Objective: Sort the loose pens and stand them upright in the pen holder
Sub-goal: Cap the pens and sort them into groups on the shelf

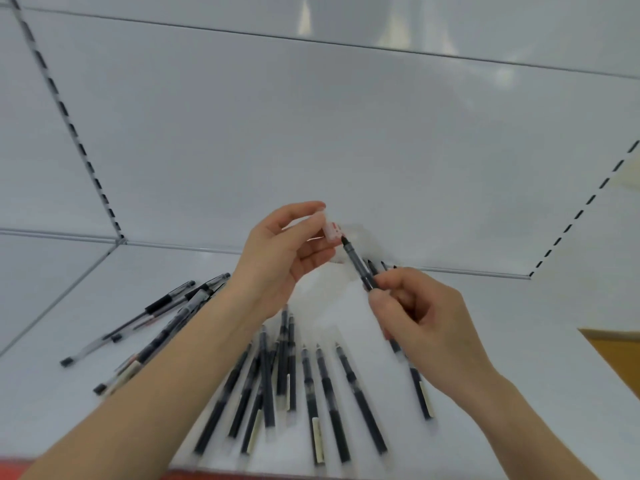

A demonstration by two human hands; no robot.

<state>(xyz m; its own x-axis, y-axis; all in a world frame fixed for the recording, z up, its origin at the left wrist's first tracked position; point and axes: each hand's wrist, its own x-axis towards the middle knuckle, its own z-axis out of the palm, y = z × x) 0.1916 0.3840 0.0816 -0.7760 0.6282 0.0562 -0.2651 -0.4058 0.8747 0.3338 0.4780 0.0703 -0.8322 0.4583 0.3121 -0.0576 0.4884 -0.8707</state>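
The left hand [277, 258] pinches a clear cap [329, 230], the right hand [419, 317] grips a pen [358, 265] just beside it, loose pens [329, 393] beneath both, the shelf [519, 323] running back beyond them.

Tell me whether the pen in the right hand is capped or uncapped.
Uncapped. The pen shows a bare dark tip above the right hand, and the left hand pinches a clear cap beside it.

Pens [322, 386] sprawl across the bottom centre, another bunch [166, 306] clutters the left — only open shelf surface [526, 306] is over at the right.
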